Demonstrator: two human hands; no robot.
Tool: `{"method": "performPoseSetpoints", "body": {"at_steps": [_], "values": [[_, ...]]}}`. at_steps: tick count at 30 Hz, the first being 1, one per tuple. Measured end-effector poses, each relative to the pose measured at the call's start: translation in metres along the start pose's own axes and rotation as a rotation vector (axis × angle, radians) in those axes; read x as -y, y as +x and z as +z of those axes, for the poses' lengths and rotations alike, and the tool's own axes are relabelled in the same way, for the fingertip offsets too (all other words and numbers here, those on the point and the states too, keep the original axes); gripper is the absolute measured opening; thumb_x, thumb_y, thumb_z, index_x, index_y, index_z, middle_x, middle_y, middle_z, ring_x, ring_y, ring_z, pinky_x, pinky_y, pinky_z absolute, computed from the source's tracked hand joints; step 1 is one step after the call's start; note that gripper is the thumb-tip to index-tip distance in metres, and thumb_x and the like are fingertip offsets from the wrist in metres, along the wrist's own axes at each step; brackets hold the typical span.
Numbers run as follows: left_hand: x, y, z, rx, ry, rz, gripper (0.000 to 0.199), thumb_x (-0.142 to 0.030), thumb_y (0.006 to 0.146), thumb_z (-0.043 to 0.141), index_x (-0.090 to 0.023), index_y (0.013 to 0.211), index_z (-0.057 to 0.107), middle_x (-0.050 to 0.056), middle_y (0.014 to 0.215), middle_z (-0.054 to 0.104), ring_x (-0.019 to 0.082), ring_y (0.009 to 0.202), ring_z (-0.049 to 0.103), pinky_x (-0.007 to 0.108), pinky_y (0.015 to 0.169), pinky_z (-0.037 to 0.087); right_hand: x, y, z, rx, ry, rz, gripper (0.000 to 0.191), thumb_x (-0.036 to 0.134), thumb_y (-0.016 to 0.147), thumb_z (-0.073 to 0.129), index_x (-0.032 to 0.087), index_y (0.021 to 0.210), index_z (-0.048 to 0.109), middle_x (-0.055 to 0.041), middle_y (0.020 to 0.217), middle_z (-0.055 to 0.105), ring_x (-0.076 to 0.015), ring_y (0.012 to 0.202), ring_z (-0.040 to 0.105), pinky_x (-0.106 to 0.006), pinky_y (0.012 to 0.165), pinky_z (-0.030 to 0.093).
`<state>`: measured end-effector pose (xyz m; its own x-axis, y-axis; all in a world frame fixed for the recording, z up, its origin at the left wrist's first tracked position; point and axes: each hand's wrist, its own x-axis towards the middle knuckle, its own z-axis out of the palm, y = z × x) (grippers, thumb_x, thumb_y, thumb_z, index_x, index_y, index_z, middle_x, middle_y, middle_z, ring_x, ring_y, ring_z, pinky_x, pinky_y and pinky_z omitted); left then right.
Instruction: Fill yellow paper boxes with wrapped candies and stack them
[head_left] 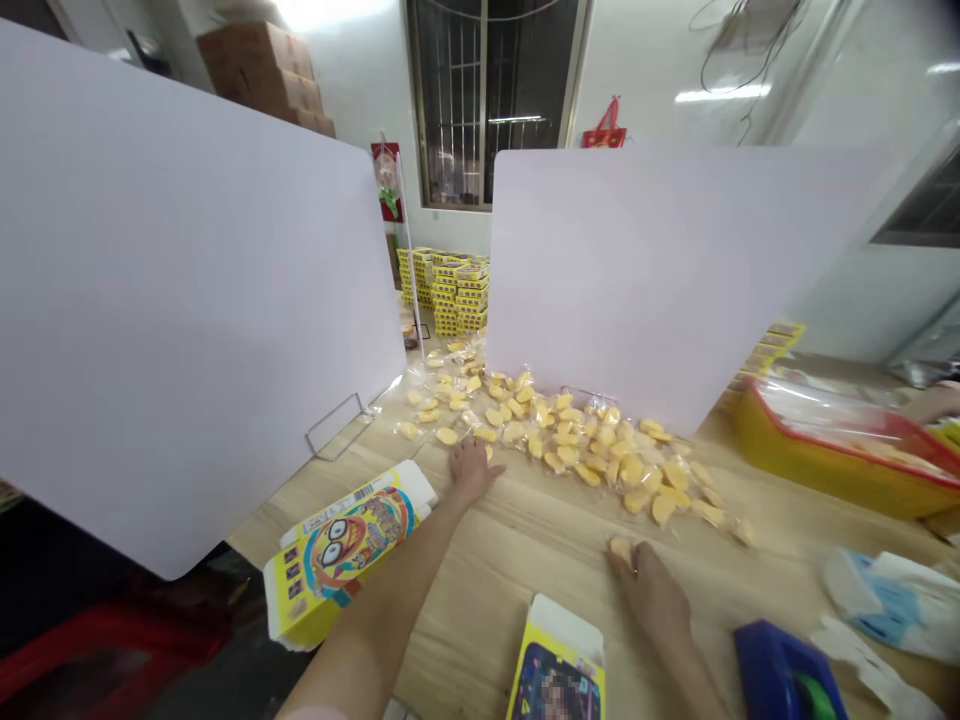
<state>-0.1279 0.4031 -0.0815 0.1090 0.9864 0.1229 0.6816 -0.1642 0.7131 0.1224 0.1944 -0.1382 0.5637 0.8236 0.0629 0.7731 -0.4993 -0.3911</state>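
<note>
My left hand reaches to the near edge of a spread of yellow oval pieces in clear wrappers. Its fingers curl round one piece, partly hidden by the hand. Closer to me on the right, my right hand pinches another yellow oval piece between thumb and fingers. Beneath my left forearm lies a yellow cartoon-printed box, its white end flap showing. A second yellow box with a dark printed front stands between my arms, cut off by the bottom edge.
White panels stand at left and right on wire feet. Behind their gap are stacked yellow boxes. Right of me are a yellow-and-red bin, another person's hand, a blue tape dispenser and a blue-white packet.
</note>
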Motion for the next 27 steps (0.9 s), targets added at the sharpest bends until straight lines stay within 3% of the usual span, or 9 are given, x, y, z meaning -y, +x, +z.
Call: {"method": "performPoseSetpoints", "body": {"at_steps": [3,6,9,13,16,20,24,27], "values": [[0.007,0.003,0.003,0.051,-0.166,-0.054,0.027,-0.023,0.070,0.069,-0.013,0.092,0.057,0.018,0.113,0.057,0.036,0.121,0.040,0.046,0.102,0.028,0.003,-0.001,0.004,0.044,0.081,0.012,0.027,0.046,0.081,0.049,0.025,0.066,0.041,-0.0033,0.062,0.058,-0.0229,0.062,0.058,-0.029,0.052,0.033],[0.002,-0.013,0.011,0.157,-0.408,-0.082,0.019,-0.029,0.074,0.065,-0.014,0.082,0.057,0.012,0.093,0.061,0.029,0.105,0.054,0.041,0.091,0.040,0.015,-0.002,-0.001,0.041,0.469,-0.003,0.033,0.049,0.070,0.059,0.024,0.061,0.038,0.0025,0.052,0.047,-0.0167,0.050,0.046,-0.026,0.048,0.028],[-0.016,-0.050,0.024,0.332,-0.693,-0.098,0.031,-0.042,0.075,0.061,-0.015,0.089,0.057,0.007,0.083,0.062,0.022,0.081,0.061,0.034,0.073,0.049,0.041,-0.005,-0.008,0.061,0.879,-0.015,0.039,0.054,0.064,0.064,0.023,0.068,0.042,0.0046,0.057,0.046,-0.0136,0.051,0.043,-0.025,0.047,0.032],[-0.044,-0.109,0.046,0.515,-0.950,-0.127,0.042,-0.055,0.075,0.057,-0.014,0.085,0.058,0.005,0.074,0.060,0.016,0.066,0.059,0.028,0.062,0.048,0.080,-0.017,-0.009,0.036,1.043,-0.051,0.041,0.056,0.067,0.066,0.021,0.077,0.046,0.0051,0.064,0.047,-0.0126,0.054,0.044,-0.025,0.050,0.036],[-0.059,-0.139,0.058,0.429,-1.068,-0.166,0.044,-0.059,0.076,0.058,-0.016,0.080,0.056,0.001,0.073,0.057,0.013,0.066,0.056,0.024,0.062,0.045,0.094,-0.030,-0.005,-0.041,1.061,-0.019,0.041,0.058,0.079,0.055,0.022,0.066,0.040,0.0063,0.059,0.039,-0.0120,0.054,0.040,-0.025,0.052,0.034],[-0.068,-0.159,0.062,0.294,-1.019,-0.109,0.038,-0.054,0.079,0.059,-0.017,0.071,0.052,-0.004,0.062,0.046,0.009,0.057,0.044,0.020,0.053,0.036,0.096,-0.048,0.001,-0.139,1.033,0.036,0.040,0.054,0.088,0.044,0.021,0.065,0.041,0.0055,0.059,0.040,-0.0126,0.058,0.040,-0.026,0.055,0.032],[-0.070,-0.169,0.057,0.306,-1.001,-0.069,0.033,-0.048,0.079,0.060,-0.018,0.069,0.050,-0.004,0.063,0.046,0.010,0.058,0.043,0.019,0.053,0.036,0.096,-0.060,0.001,-0.183,1.046,0.048,0.037,0.051,0.087,0.046,0.021,0.067,0.042,0.0056,0.060,0.043,-0.0127,0.059,0.041,-0.026,0.058,0.032],[-0.066,-0.166,0.053,0.366,-1.015,-0.059,0.027,-0.043,0.079,0.057,-0.018,0.071,0.050,-0.004,0.064,0.048,0.010,0.059,0.045,0.019,0.055,0.038,0.089,-0.060,-0.004,-0.146,1.084,0.063,0.033,0.048,0.084,0.052,0.021,0.067,0.044,0.0057,0.060,0.045,-0.0125,0.059,0.043,-0.025,0.057,0.034]]}}
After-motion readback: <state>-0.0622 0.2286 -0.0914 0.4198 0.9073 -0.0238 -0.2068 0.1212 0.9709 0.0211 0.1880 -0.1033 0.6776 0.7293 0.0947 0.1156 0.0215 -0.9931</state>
